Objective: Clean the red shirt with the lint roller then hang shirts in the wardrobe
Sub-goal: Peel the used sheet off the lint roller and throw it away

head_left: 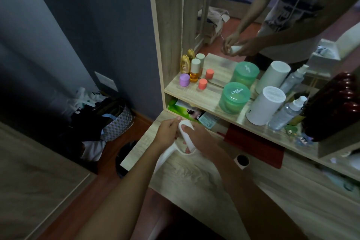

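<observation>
Over the wooden dressing table (194,177) I hold a white lint roller (187,134) in both hands. My right hand (200,138) grips its roll, thumb on top and fingers curled underneath. My left hand (167,132) pinches the roll's upper end. The white handle (165,156) curves down and left below my hands. No red shirt shows in this view. The mirror (243,15) reflects my hands with the roller.
The shelf (210,99) under the mirror carries small bottles, green tubs (233,97), a white cylinder (263,105) and spray bottles. A red cloth-like item (253,146) lies under the shelf. Bags (109,121) sit on the floor at the left by the dark wall.
</observation>
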A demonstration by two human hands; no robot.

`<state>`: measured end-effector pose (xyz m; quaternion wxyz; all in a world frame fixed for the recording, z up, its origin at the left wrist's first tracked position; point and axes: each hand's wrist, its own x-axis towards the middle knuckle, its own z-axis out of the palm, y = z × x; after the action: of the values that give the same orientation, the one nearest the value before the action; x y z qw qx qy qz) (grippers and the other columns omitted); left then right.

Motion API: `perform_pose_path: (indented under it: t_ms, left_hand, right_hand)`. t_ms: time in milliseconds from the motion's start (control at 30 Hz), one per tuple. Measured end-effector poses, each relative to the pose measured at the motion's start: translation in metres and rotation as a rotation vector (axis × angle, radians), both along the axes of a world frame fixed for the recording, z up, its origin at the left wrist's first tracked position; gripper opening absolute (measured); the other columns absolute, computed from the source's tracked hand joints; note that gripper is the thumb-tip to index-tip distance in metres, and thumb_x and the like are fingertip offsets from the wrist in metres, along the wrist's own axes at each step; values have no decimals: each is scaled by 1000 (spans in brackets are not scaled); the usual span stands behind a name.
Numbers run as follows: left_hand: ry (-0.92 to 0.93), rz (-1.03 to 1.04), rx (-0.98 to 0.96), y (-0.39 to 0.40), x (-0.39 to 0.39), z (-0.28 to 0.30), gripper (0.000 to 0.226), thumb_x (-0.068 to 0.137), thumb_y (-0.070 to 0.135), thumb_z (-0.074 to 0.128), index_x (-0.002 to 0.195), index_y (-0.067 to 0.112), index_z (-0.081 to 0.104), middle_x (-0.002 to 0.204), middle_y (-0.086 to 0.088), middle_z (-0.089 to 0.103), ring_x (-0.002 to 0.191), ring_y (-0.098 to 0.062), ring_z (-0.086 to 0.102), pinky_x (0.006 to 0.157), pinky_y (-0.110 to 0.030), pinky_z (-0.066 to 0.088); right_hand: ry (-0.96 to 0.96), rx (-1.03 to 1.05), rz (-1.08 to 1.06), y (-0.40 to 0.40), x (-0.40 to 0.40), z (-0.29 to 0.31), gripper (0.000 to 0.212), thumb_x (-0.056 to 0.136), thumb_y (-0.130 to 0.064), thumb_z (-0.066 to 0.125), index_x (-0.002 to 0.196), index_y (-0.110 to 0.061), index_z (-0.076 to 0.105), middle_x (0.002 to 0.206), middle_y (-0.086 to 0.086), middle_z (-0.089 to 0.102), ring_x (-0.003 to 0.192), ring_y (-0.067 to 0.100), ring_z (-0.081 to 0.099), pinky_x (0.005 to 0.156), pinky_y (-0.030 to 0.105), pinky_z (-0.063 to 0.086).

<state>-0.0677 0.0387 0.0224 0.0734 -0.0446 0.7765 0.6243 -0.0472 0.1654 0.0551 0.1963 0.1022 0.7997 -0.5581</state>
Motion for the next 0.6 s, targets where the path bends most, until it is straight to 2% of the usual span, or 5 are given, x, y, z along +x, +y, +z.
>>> perform_pose_path:
  t_ms: [200,300,433,500,600]
  left_hand:
    - [-265,8,170,-1,-2,8,52,92,49,55,48,21,60,46,1,47,49,-12,45,59,-26,38]
    - [-328,-26,202,-2,-6,6,58,88,54,57,40,22,60,49,-3,43,52,-15,44,61,-29,36]
    - [-371,-9,187,-1,-11,0,53,77,65,63,46,21,61,49,-3,44,53,-18,39,57,-30,31]
    - [-392,-3,163,1,-15,-2,53,73,68,64,52,20,60,49,-2,45,50,-16,37,49,-26,28]
    - [-420,-25,101,5,-17,1,56,81,64,59,46,20,63,51,-1,42,47,-11,31,37,-21,17]
  right_hand:
    - [41,-10,-30,4,9,4,65,60,-73,52,109,-30,46,111,7,60,99,32,64,85,58,53]
    - [78,29,-15,5,14,6,56,69,-69,52,110,-31,45,107,3,59,97,29,64,84,54,54]
    - [161,135,15,11,16,9,38,93,-41,53,123,-19,48,103,-6,50,94,13,50,82,23,35]
    - [194,178,32,14,16,7,38,94,-39,53,126,-19,48,102,-7,48,92,11,46,78,21,30]
    - [190,166,11,13,15,1,38,93,-42,52,126,-21,48,102,-6,52,94,14,52,85,30,44]
